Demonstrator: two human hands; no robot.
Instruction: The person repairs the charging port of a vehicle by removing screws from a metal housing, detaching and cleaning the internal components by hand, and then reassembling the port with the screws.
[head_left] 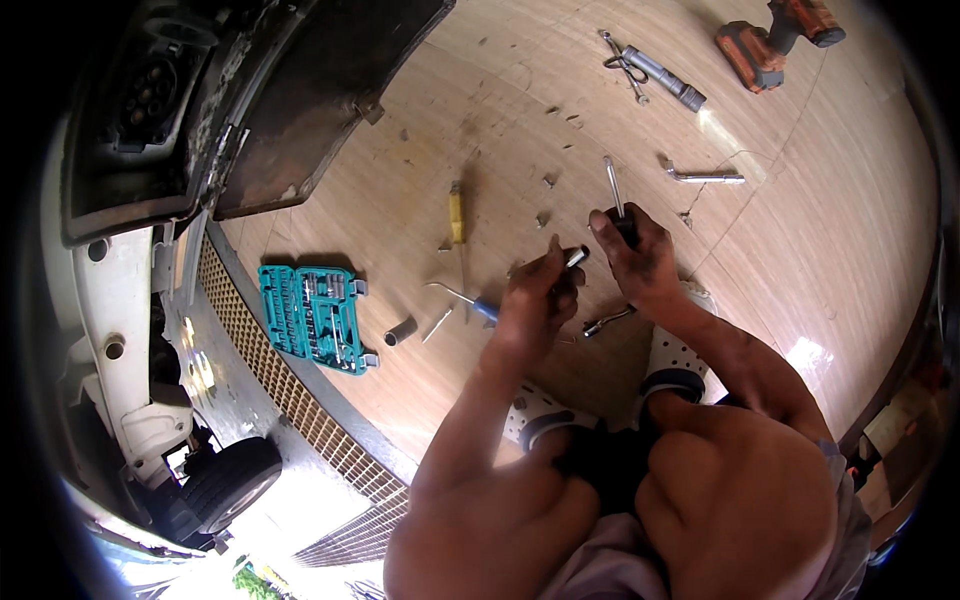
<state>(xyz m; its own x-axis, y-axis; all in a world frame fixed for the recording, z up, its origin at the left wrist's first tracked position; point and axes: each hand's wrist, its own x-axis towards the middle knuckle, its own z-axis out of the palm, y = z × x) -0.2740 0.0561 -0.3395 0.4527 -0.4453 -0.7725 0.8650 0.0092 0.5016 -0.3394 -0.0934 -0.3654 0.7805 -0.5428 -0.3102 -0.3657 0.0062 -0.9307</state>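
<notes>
A short shiny metal socket (577, 256) pokes out between the thumb and fingers of my left hand (535, 300), which is closed around it. To its right, my right hand (645, 262) grips a screwdriver-like tool (614, 185) by its dark handle, the silver shaft pointing away from me. The two hands are close but apart, held above the floor in front of my knees. Beneath them lies a small ratchet-like metal tool (608, 321) near my right shoe. A hooked pick with a blue handle (484, 309) lies just beside my left hand.
Left of my hands are a teal socket-set case (350, 340), a dark tube (401, 331) and a yellow-handled screwdriver (457, 215). Farther off lie a lit flashlight (660, 76), a wrench (628, 68), an angled socket wrench (705, 178) and a cordless drill (752, 58). An open vehicle panel (320, 100) overhangs the upper left.
</notes>
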